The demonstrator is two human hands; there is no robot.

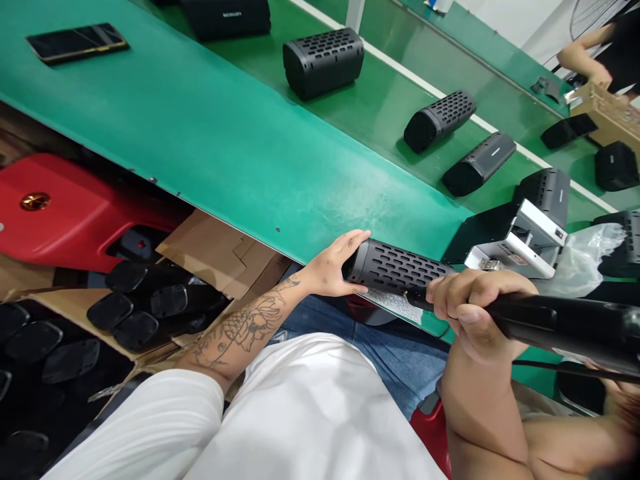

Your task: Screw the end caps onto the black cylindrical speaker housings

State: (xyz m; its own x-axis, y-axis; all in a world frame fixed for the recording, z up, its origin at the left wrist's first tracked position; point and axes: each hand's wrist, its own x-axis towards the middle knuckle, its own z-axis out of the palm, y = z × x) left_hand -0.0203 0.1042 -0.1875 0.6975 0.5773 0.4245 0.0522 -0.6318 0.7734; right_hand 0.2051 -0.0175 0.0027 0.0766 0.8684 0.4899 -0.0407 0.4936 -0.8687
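Observation:
My left hand (334, 267) cups the end of a black perforated speaker shell (395, 270) that lies at the near edge of the green bench (225, 140). My right hand (475, 303) is closed round the grip of a black power tool (565, 327), whose tip meets the shell's side. A black cable runs off the tool to the right.
Several black speaker shells (324, 61) lie along the green conveyor beyond. A white device (520, 243) and a clear plastic bag (583, 257) sit to the right. A phone (77, 42) lies far left. A cardboard box of black end caps (120, 313) stands below. Another person's arm (583, 57) shows top right.

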